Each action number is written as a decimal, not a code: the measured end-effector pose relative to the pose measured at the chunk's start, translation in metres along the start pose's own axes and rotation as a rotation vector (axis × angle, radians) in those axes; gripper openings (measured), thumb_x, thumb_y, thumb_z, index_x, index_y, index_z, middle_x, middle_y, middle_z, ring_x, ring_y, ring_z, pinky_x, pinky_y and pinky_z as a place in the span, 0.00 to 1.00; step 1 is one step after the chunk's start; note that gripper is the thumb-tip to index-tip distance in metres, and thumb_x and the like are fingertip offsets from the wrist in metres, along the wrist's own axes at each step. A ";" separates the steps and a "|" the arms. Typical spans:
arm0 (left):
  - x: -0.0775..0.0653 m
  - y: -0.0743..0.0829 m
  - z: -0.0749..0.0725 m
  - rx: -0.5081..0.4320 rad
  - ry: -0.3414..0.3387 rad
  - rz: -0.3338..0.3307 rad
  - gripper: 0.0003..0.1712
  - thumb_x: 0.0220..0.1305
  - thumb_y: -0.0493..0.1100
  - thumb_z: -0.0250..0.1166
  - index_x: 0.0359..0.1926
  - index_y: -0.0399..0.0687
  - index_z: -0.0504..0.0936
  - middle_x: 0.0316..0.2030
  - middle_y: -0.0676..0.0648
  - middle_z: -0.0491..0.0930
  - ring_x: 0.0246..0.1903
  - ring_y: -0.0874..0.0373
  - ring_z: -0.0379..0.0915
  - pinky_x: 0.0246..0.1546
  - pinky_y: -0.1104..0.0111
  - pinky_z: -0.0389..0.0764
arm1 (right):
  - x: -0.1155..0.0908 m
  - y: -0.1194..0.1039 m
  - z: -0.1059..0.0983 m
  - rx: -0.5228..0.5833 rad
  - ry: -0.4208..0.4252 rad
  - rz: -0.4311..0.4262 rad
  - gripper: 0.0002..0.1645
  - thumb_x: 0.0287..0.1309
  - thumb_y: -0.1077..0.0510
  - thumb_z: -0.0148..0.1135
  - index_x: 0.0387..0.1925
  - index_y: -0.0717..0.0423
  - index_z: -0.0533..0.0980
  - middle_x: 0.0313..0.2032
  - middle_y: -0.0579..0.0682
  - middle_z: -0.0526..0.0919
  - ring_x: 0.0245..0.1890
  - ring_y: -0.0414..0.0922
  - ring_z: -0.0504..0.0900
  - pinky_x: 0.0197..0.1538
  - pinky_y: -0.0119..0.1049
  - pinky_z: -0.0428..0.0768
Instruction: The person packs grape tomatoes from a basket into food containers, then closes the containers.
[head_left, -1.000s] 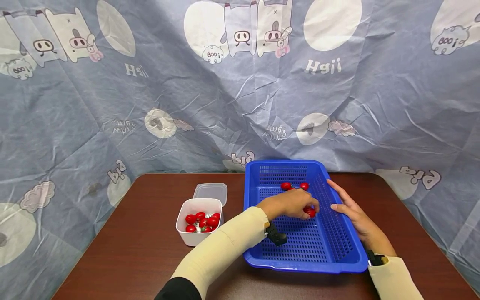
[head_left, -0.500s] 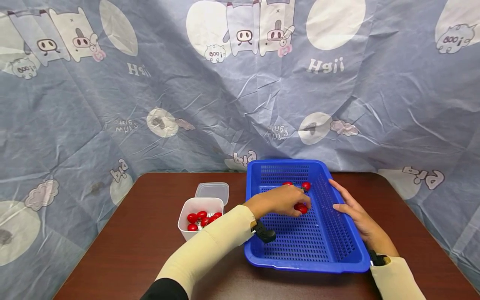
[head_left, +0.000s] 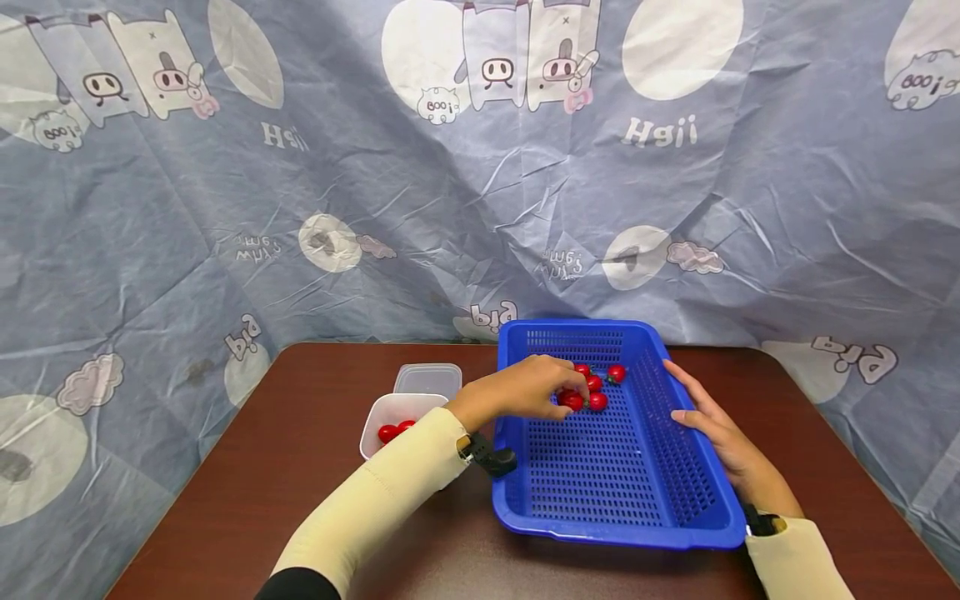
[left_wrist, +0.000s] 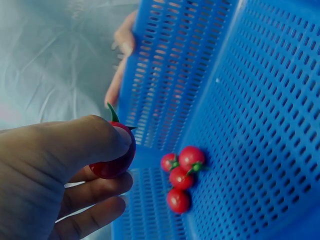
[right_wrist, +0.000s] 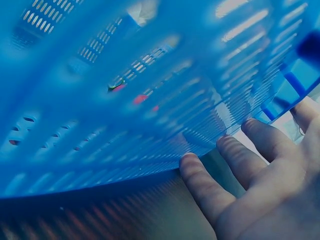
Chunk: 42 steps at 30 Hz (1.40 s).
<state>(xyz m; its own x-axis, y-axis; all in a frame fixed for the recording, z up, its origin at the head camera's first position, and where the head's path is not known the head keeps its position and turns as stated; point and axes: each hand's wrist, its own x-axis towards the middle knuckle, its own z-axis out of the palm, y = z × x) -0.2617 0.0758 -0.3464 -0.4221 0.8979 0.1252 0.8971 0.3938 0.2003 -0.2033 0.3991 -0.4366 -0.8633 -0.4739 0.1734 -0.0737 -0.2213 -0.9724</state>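
My left hand (head_left: 536, 387) is over the left part of the blue basket (head_left: 617, 533) and pinches a red cherry tomato (left_wrist: 112, 167) with a green stem between thumb and forefinger. Its other fingers extend loosely below the tomato in the left wrist view. Several more cherry tomatoes (left_wrist: 181, 178) lie clustered on the basket floor, just beyond that hand. My right hand (head_left: 720, 437) rests on the basket's right side, thumb at the rim. In the right wrist view its straight fingers (right_wrist: 245, 162) touch the outer perforated wall.
Left of the basket stands a white square container (head_left: 370, 433) with cherry tomatoes inside, partly hidden by the left sleeve. A clear lid (head_left: 429, 379) lies behind it. All of this is on a brown wooden table (head_left: 247, 483), backed by a printed grey-blue curtain (head_left: 420, 250).
My left hand has moved left across the basket with the tomato, uncovering the tomatoes on the floor. The left sleeve now hides more of the white container. My right hand stays at the rim.
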 end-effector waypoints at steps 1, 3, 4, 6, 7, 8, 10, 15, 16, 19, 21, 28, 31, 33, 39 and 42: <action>-0.004 -0.001 -0.003 -0.012 0.008 0.002 0.14 0.57 0.44 0.68 0.46 0.55 0.83 0.35 0.58 0.75 0.35 0.65 0.71 0.38 0.77 0.69 | 0.000 0.000 0.000 0.001 0.002 0.002 0.41 0.71 0.67 0.37 0.76 0.42 0.36 0.70 0.56 0.47 0.59 0.54 0.72 0.47 0.60 0.77; -0.012 -0.003 -0.008 -0.030 0.022 0.008 0.14 0.57 0.43 0.68 0.46 0.53 0.83 0.35 0.57 0.75 0.35 0.64 0.71 0.37 0.77 0.69 | 0.000 0.000 0.000 0.006 0.003 0.002 0.41 0.71 0.67 0.37 0.76 0.41 0.36 0.69 0.56 0.48 0.58 0.54 0.72 0.47 0.60 0.77; -0.015 -0.004 -0.010 -0.032 0.031 0.012 0.14 0.58 0.43 0.68 0.46 0.52 0.83 0.36 0.57 0.76 0.35 0.64 0.72 0.38 0.78 0.70 | 0.000 0.000 -0.001 0.008 0.003 0.000 0.41 0.70 0.67 0.37 0.76 0.41 0.36 0.69 0.56 0.48 0.58 0.55 0.72 0.47 0.60 0.77; -0.023 -0.006 -0.015 -0.025 0.054 0.022 0.14 0.57 0.43 0.68 0.46 0.52 0.83 0.36 0.56 0.76 0.35 0.64 0.72 0.38 0.77 0.69 | 0.000 0.000 -0.001 0.011 0.001 -0.001 0.41 0.70 0.67 0.36 0.76 0.42 0.36 0.69 0.56 0.48 0.58 0.55 0.72 0.47 0.60 0.77; -0.027 -0.007 -0.016 -0.029 0.067 0.024 0.14 0.57 0.43 0.68 0.46 0.52 0.83 0.36 0.56 0.76 0.35 0.63 0.72 0.38 0.77 0.70 | 0.000 0.000 -0.001 0.011 0.002 0.000 0.41 0.70 0.68 0.36 0.76 0.42 0.36 0.70 0.57 0.47 0.58 0.55 0.72 0.47 0.60 0.77; -0.031 -0.009 -0.018 -0.029 0.078 0.025 0.14 0.57 0.43 0.68 0.46 0.52 0.83 0.35 0.56 0.76 0.35 0.63 0.72 0.38 0.76 0.70 | 0.000 -0.001 -0.001 0.011 0.001 0.000 0.41 0.70 0.68 0.36 0.76 0.42 0.36 0.70 0.57 0.47 0.58 0.55 0.72 0.47 0.60 0.77; -0.039 -0.012 -0.022 -0.022 0.102 0.021 0.13 0.57 0.43 0.68 0.45 0.52 0.84 0.34 0.56 0.76 0.35 0.63 0.72 0.37 0.75 0.70 | 0.000 -0.001 0.000 0.009 -0.001 -0.001 0.41 0.70 0.68 0.36 0.76 0.42 0.36 0.70 0.57 0.45 0.59 0.55 0.72 0.47 0.60 0.77; -0.061 -0.019 -0.033 -0.017 0.143 -0.007 0.13 0.57 0.43 0.68 0.44 0.53 0.84 0.33 0.56 0.76 0.33 0.62 0.72 0.36 0.72 0.70 | 0.000 -0.003 0.003 -0.009 0.022 0.018 0.41 0.70 0.67 0.38 0.76 0.41 0.37 0.70 0.59 0.41 0.59 0.52 0.72 0.48 0.61 0.76; -0.066 -0.020 -0.034 -0.017 0.150 -0.011 0.12 0.56 0.43 0.68 0.44 0.53 0.84 0.33 0.57 0.76 0.33 0.63 0.72 0.36 0.72 0.69 | 0.000 -0.003 0.003 -0.009 0.026 0.023 0.41 0.70 0.68 0.38 0.76 0.41 0.37 0.71 0.59 0.40 0.59 0.52 0.72 0.48 0.61 0.76; -0.080 -0.025 -0.037 -0.025 0.178 -0.022 0.12 0.56 0.43 0.68 0.43 0.55 0.84 0.33 0.57 0.77 0.32 0.65 0.70 0.35 0.73 0.70 | 0.000 -0.005 0.004 -0.004 0.026 0.027 0.42 0.70 0.68 0.38 0.76 0.40 0.37 0.71 0.59 0.41 0.60 0.51 0.72 0.49 0.61 0.75; -0.089 -0.028 -0.037 -0.028 0.197 -0.030 0.12 0.56 0.43 0.68 0.43 0.56 0.84 0.32 0.58 0.76 0.32 0.66 0.68 0.34 0.73 0.70 | 0.000 -0.005 0.003 0.015 0.008 0.017 0.42 0.70 0.68 0.37 0.76 0.41 0.36 0.71 0.58 0.42 0.60 0.52 0.72 0.49 0.61 0.75; -0.122 -0.037 -0.033 -0.078 0.197 -0.105 0.13 0.56 0.40 0.67 0.44 0.54 0.84 0.32 0.58 0.77 0.33 0.66 0.72 0.38 0.73 0.75 | 0.000 -0.004 0.003 0.029 -0.002 0.013 0.41 0.70 0.68 0.36 0.76 0.40 0.36 0.71 0.57 0.43 0.60 0.53 0.72 0.49 0.61 0.75; -0.136 -0.042 -0.032 -0.106 0.201 -0.144 0.14 0.56 0.39 0.67 0.45 0.53 0.84 0.34 0.58 0.78 0.35 0.65 0.74 0.40 0.69 0.78 | 0.000 -0.004 0.003 0.009 0.025 0.033 0.41 0.70 0.67 0.37 0.76 0.40 0.37 0.71 0.58 0.40 0.61 0.51 0.71 0.49 0.61 0.75; -0.145 -0.045 -0.031 -0.122 0.209 -0.167 0.14 0.56 0.39 0.67 0.45 0.53 0.84 0.35 0.58 0.78 0.35 0.65 0.74 0.39 0.68 0.79 | 0.000 -0.004 0.004 0.001 0.030 0.040 0.41 0.70 0.67 0.37 0.76 0.40 0.36 0.71 0.58 0.39 0.61 0.51 0.71 0.50 0.61 0.74; -0.169 -0.055 -0.024 -0.139 0.222 -0.230 0.14 0.54 0.40 0.70 0.44 0.54 0.84 0.33 0.59 0.77 0.35 0.64 0.75 0.39 0.66 0.80 | 0.000 -0.004 0.005 -0.022 0.039 0.047 0.42 0.70 0.67 0.38 0.76 0.39 0.37 0.72 0.57 0.38 0.62 0.50 0.70 0.51 0.62 0.74; -0.180 -0.059 -0.021 -0.134 0.230 -0.249 0.14 0.54 0.41 0.70 0.44 0.54 0.84 0.33 0.59 0.78 0.34 0.63 0.75 0.38 0.65 0.80 | 0.000 -0.005 0.006 -0.023 0.046 0.052 0.42 0.70 0.66 0.38 0.76 0.39 0.37 0.72 0.57 0.38 0.62 0.51 0.70 0.51 0.62 0.73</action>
<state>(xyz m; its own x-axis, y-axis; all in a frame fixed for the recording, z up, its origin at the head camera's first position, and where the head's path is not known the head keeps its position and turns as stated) -0.2413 -0.1129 -0.3604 -0.6575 0.7038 0.2690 0.7445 0.5518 0.3758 -0.2001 0.3948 -0.4311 -0.8883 -0.4447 0.1153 -0.0390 -0.1770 -0.9834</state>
